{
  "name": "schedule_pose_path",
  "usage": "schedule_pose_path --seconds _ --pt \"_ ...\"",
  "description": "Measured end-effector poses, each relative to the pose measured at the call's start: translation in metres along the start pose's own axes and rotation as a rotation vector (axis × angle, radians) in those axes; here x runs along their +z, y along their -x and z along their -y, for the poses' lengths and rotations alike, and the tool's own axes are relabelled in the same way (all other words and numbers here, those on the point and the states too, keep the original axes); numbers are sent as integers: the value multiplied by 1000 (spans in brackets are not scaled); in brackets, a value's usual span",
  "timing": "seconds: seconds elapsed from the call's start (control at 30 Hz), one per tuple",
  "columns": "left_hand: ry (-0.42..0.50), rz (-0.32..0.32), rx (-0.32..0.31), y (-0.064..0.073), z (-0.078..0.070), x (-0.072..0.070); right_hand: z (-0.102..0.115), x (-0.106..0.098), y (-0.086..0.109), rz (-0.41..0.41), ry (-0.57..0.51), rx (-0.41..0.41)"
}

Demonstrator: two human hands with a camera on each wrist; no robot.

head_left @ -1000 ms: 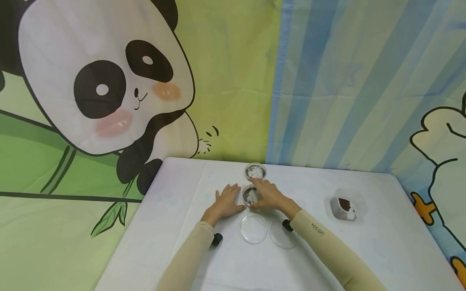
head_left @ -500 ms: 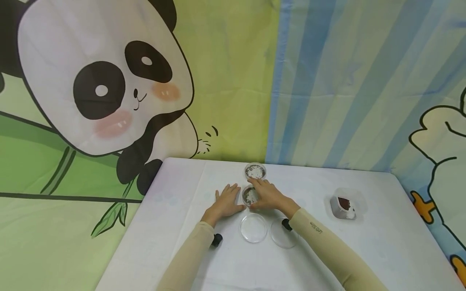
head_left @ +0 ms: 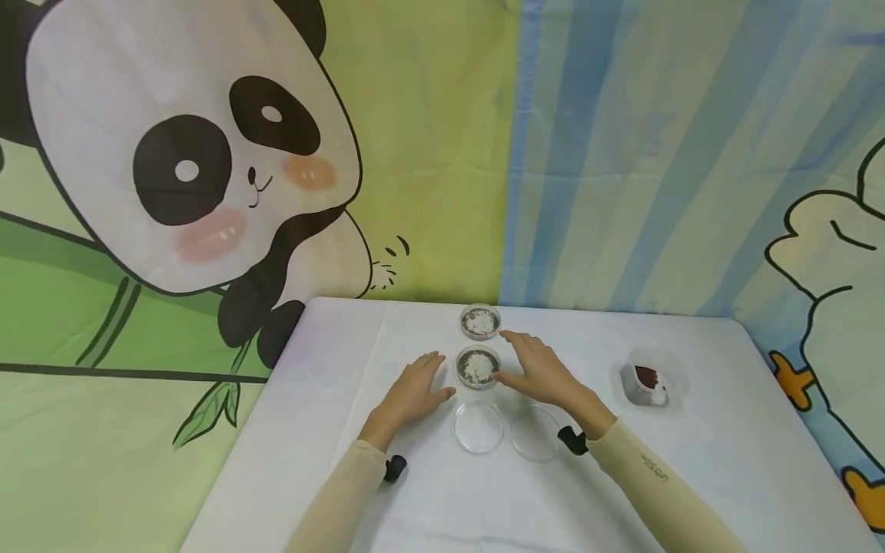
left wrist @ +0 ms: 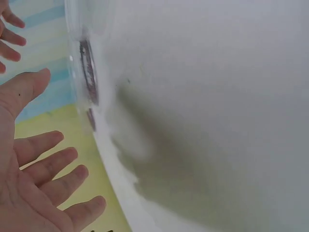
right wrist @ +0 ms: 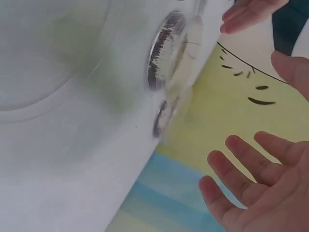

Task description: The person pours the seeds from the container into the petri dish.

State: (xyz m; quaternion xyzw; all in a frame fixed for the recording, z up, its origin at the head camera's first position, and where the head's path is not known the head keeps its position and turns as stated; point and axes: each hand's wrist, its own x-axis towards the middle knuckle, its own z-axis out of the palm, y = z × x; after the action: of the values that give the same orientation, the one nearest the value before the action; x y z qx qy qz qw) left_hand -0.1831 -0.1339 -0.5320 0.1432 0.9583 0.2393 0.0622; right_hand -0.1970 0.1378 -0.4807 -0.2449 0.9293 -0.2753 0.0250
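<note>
Two clear round dishes hold dark and white loose material. The near dish [head_left: 477, 367] lies between my hands; the far dish [head_left: 480, 322] sits just behind it. My left hand [head_left: 412, 390] is left of the near dish, apart from it, fingers spread and empty. On the other side, my right hand [head_left: 542, 370] is raised with nothing in its grip, its thumb close to the near dish's rim. In the right wrist view the near dish [right wrist: 164, 53] appears edge-on beyond my right hand [right wrist: 260, 183]. My left hand [left wrist: 43, 169] shows bare, loosely extended fingers in its wrist view.
Two clear round lids or dishes, one [head_left: 478, 426] in front of the near dish and another [head_left: 534, 434] to its right, lie flat. A small clear tub [head_left: 644, 384] with dark and white contents stands at the right. A printed curtain [head_left: 429, 153] rises behind the white table [head_left: 332, 361].
My right hand has moved back to the right, off the near dish, uncovering it. The left hand has shifted slightly left. Both hands look lifted.
</note>
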Motion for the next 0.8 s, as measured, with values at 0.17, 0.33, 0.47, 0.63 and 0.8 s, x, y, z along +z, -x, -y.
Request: schedule_pose_path --seconds 0.17,0.33,0.47,0.63,0.8 --pt "36 -61 67 24 -8 -2 -1 -11 35 -124 37 -18" --pt "60 -105 104 47 -19 2 -10 -11 70 -248 98 -45" --pt "83 -107 121 64 -22 10 -21 -7 93 -341 113 -68" --pt "103 -107 121 77 -26 19 -34 -3 113 -441 107 -91" --pt "107 -106 125 83 -30 25 -44 -5 125 -520 92 -82"
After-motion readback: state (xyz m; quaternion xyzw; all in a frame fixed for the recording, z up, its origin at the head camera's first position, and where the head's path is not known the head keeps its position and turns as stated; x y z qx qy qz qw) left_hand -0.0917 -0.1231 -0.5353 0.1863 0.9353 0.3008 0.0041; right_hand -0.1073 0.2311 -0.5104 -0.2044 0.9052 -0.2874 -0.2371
